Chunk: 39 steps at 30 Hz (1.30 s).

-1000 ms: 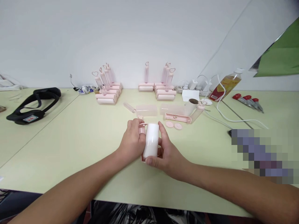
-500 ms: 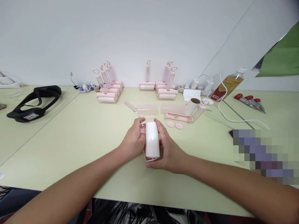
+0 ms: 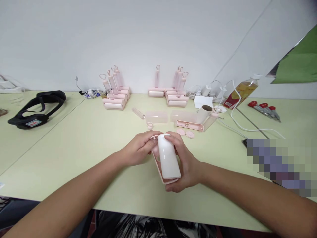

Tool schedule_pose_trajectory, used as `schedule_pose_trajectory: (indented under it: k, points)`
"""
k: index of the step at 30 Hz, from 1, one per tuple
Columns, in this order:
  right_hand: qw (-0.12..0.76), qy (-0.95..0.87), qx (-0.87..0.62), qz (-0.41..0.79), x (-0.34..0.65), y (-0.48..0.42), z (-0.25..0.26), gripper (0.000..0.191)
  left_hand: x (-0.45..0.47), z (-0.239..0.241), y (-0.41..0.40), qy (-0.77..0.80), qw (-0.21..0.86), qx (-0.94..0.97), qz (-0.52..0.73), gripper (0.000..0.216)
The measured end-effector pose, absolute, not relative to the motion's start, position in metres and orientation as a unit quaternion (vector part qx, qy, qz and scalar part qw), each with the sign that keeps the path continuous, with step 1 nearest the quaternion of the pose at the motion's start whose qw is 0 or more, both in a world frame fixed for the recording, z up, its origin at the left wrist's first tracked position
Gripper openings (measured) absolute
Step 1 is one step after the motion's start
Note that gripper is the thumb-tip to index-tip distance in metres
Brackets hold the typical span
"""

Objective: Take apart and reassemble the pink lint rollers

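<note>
Between my two hands is a pink lint roller case (image 3: pixel 156 154) with a white sticky roll (image 3: pixel 169 158) lying partly inside it, tilted with its near end to the right. My left hand (image 3: pixel 141 147) pinches the case's far left end, thumb on top. My right hand (image 3: pixel 186 162) wraps round the right side, its fingers on the roll's far end and its thumb under the near end. Just beyond lie a small pink heart-loop cap (image 3: pixel 150 125), a clear tube (image 3: pixel 138 113) and two pink round discs (image 3: pixel 185 133).
Assembled pink rollers stand in a left group (image 3: pixel 114 103) and a right group (image 3: pixel 177 100). Clear covers (image 3: pixel 156 116), an open pink case (image 3: pixel 189 125) and a cardboard-cored roll (image 3: pixel 205 112) lie mid-table. A black headset (image 3: pixel 37 110) is left; a drink bottle (image 3: pixel 241 91) and cables are right.
The case and roll have come nearer to me and turned, their near end swinging right. My right fingers have moved onto the roll's far end. The heart-loop cap is now fully uncovered.
</note>
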State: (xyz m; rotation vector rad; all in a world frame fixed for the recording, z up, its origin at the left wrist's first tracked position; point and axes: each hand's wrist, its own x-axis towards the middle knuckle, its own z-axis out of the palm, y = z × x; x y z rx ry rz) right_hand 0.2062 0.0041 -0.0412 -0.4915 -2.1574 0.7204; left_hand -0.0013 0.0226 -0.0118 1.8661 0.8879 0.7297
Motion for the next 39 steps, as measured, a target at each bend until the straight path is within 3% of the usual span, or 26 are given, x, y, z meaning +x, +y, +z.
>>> schedule_pose_trajectory:
  k: [5,11,23,39]
  points:
    - [0.399,-0.842,-0.131,0.338,0.203,0.004,-0.037,0.111,-0.010,-0.011,0.030,0.297,0.422,0.810,0.278,0.037]
    - [0.385,-0.821,-0.103,0.409,0.201,0.003,-0.035,0.106,-0.016,-0.012,0.035,0.249,0.340,0.839,0.345,0.035]
    - [0.378,-0.793,-0.109,0.465,0.197,-0.004,-0.048,0.095,-0.011,-0.010,0.028,0.348,0.561,0.689,0.300,0.030]
    - [0.355,-0.822,-0.111,0.432,0.195,-0.008,-0.053,0.090,-0.007,-0.008,0.030,0.368,0.646,0.607,0.280,0.029]
